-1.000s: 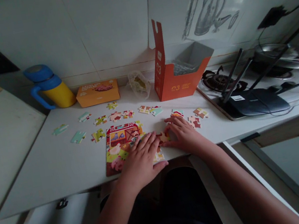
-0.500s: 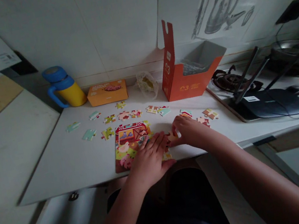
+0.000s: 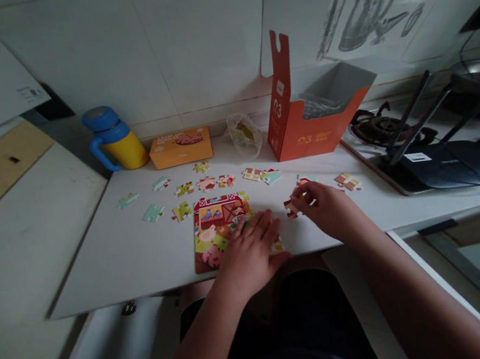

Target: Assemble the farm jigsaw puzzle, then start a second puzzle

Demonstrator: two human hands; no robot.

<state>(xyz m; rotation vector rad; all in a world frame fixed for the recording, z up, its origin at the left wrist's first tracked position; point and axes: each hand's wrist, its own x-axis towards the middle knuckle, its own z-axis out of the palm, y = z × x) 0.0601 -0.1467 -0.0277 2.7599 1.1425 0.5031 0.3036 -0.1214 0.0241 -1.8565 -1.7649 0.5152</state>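
Note:
A partly joined jigsaw puzzle (image 3: 207, 236) with a red barn and farm animals lies near the counter's front edge. My left hand (image 3: 252, 254) rests flat over its right part, fingers stretched out, covering some of the picture. To the right of it, my right hand (image 3: 325, 204) pinches a brown and cream puzzle piece (image 3: 290, 209), held apart from the joined part. Several loose pieces lie beyond and beside the puzzle, among them a mint one (image 3: 153, 213), a green one (image 3: 181, 211) and a brown checked one (image 3: 347, 181). Another piece is partly hidden behind my right hand.
Along the wall stand a blue and yellow jug (image 3: 122, 141), an orange puzzle box (image 3: 181, 148), a clear plastic bag (image 3: 244, 136) and an open red-orange carton (image 3: 312, 129). A black router (image 3: 460, 165) with antennas sits by the gas stove (image 3: 391, 127) on the right.
My right hand has moved right, away from the joined puzzle's edge, with the piece in its fingers. My left hand stays on the puzzle. The whole view has shifted slightly.

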